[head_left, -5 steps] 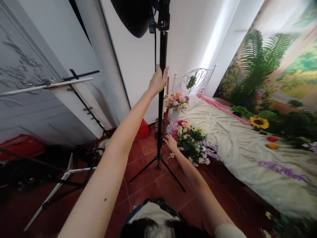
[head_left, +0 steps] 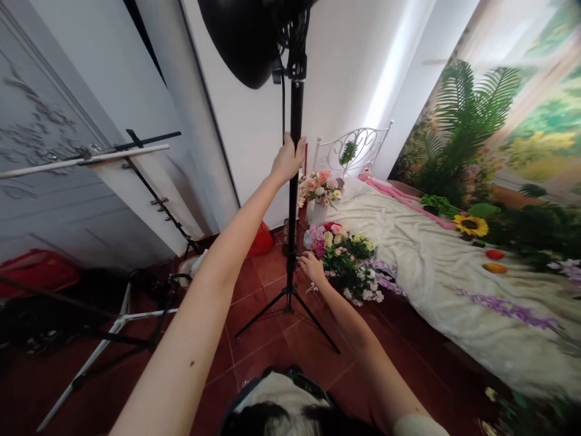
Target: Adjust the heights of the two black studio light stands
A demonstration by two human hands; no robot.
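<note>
Two bare hands are working on one black light stand (head_left: pixel 293 209), which is standing upright in front of the person. The left hand (head_left: pixel 287 160) is wrapping its fingers around the upper pole, while a large black lamp reflector (head_left: pixel 242 45) is hanging above it, to its left. Lower down, the right hand (head_left: pixel 311 266) is bending its fingers into a narrow pinch at a small dark knob (head_left: pixel 298 257) on the pole. Below both hands, the stand's tripod legs (head_left: pixel 316 321) are spreading over red floor tiles (head_left: pixel 263 351). A red bag (head_left: pixel 261 240) is lying beyond the stand, left of the right hand. Just right of that hand, mixed flowers (head_left: pixel 338 248) are clustering beside a bed's cream blanket (head_left: pixel 408 254). Farther right, a sunflower (head_left: pixel 471 225) is resting on the blanket. Beyond the hands, a white metal headboard (head_left: pixel 360 134) is rising, and a garden-scene backdrop (head_left: pixel 535 142) is hanging to its right.
</note>
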